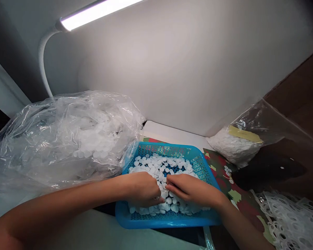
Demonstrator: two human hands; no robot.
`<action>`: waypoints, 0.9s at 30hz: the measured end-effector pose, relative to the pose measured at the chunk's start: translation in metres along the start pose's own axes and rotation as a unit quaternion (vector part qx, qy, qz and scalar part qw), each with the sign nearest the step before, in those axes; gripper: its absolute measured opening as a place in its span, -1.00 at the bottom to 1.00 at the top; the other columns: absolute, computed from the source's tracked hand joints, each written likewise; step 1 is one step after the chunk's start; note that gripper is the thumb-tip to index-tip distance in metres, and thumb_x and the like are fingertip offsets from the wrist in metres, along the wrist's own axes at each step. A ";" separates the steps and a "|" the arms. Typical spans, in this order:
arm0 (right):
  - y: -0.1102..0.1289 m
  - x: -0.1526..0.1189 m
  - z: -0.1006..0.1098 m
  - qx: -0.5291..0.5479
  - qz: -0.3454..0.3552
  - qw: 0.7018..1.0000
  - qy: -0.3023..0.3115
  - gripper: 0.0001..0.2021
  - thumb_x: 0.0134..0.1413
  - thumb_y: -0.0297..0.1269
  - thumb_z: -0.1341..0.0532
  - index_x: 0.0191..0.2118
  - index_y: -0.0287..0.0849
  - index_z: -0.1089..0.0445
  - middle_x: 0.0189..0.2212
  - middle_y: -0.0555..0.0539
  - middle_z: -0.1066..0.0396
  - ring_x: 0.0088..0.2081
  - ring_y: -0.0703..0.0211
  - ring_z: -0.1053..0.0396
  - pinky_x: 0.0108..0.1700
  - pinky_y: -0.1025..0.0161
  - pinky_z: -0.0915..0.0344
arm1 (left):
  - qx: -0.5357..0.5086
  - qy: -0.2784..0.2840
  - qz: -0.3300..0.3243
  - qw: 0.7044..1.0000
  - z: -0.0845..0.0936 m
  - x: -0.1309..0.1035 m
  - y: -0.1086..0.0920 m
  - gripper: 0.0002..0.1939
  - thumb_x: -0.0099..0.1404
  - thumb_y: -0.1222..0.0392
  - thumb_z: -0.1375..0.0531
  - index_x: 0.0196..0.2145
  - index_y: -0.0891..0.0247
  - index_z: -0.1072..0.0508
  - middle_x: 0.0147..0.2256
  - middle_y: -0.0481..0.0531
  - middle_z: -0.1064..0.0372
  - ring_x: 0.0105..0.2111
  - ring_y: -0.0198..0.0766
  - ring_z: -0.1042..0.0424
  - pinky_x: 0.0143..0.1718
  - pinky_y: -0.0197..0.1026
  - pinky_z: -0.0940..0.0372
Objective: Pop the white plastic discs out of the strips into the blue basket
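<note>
A blue perforated plastic basket [169, 223] holds a layer of small white round discs [174, 208]. My left hand [144, 189] is over the left middle of the basket, its fingers curled down at the discs; what it grips, if anything, is hidden. Just to its right, my right hand [186, 187] is closed, thumb and fingers brought together low over the discs. Anything between those fingertips is too small to name. A narrow gap separates the two hands.
A big clear bag [67, 132] of white pieces lies left. Another bag [234, 146] with a yellow label is at the right back. White punched-out scrap [297, 218] lies at the lower right, loose discs [228, 172] on a patterned sheet. A lamp [99, 13] glows above.
</note>
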State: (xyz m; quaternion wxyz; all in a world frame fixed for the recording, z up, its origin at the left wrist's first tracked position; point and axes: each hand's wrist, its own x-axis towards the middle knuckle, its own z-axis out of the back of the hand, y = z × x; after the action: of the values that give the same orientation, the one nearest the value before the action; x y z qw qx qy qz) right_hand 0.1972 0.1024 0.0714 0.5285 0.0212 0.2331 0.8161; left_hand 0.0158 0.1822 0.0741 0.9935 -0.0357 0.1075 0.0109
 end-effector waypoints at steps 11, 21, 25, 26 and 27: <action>0.007 -0.001 0.011 0.076 0.046 0.986 -0.143 -0.82 0.03 -0.51 -0.05 -0.23 -0.13 -0.18 -0.08 -0.08 -0.15 -0.06 0.18 -0.16 -0.07 0.25 -0.14 | 0.000 -0.037 -0.010 0.999 -0.002 -0.003 0.001 -0.76 0.22 0.08 -0.05 -0.43 0.27 -0.41 -0.64 0.02 -0.35 -0.69 -0.25 -0.30 -0.71 -0.23 0.13; 0.002 -0.001 0.006 0.042 0.035 0.999 0.001 -0.89 -0.04 -0.37 -0.15 -0.32 -0.15 -0.22 -0.31 -0.01 -0.23 -0.30 0.22 -0.21 -0.33 0.33 -0.13 | -0.031 -0.089 -0.030 0.995 -0.001 -0.001 0.001 -0.75 0.24 -0.01 -0.04 -0.30 0.23 -0.29 -0.63 -0.04 -0.32 -0.67 -0.25 -0.28 -0.70 -0.27 0.00; -0.002 -0.001 0.003 0.037 0.013 0.999 0.019 -0.93 -0.02 -0.34 -0.13 -0.39 -0.16 -0.19 -0.45 0.04 -0.25 -0.43 0.28 -0.16 -0.44 0.36 -0.03 | -0.048 -0.095 -0.060 0.993 -0.001 -0.002 0.001 -0.84 0.19 0.07 -0.11 -0.29 0.16 -0.29 -0.60 -0.09 -0.34 -0.64 -0.27 -0.30 -0.67 -0.28 0.00; -0.003 -0.001 0.002 0.038 0.011 0.999 0.024 -0.94 -0.01 -0.34 -0.12 -0.39 -0.16 -0.19 -0.47 0.05 -0.25 -0.45 0.29 -0.15 -0.46 0.36 -0.01 | -0.051 -0.100 -0.070 0.991 -0.002 -0.002 0.002 -0.85 0.18 0.09 -0.12 -0.30 0.15 -0.29 -0.59 -0.10 -0.35 -0.63 -0.28 -0.30 -0.66 -0.28 0.00; -0.003 -0.001 0.001 0.037 0.010 0.999 0.028 -0.95 -0.01 -0.34 -0.11 -0.40 -0.17 -0.19 -0.48 0.05 -0.25 -0.46 0.29 -0.14 -0.47 0.37 0.01 | -0.051 -0.106 -0.077 0.990 -0.003 -0.002 0.002 -0.87 0.18 0.11 -0.12 -0.30 0.14 -0.29 -0.58 -0.10 -0.35 -0.62 -0.29 -0.30 -0.65 -0.28 0.01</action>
State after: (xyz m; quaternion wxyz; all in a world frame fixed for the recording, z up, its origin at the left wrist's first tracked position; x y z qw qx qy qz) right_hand 0.2008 0.1029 0.0713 0.5124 0.0200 0.2776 0.8124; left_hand 0.0136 0.1838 0.0719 0.9940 -0.0936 -0.0019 -0.0564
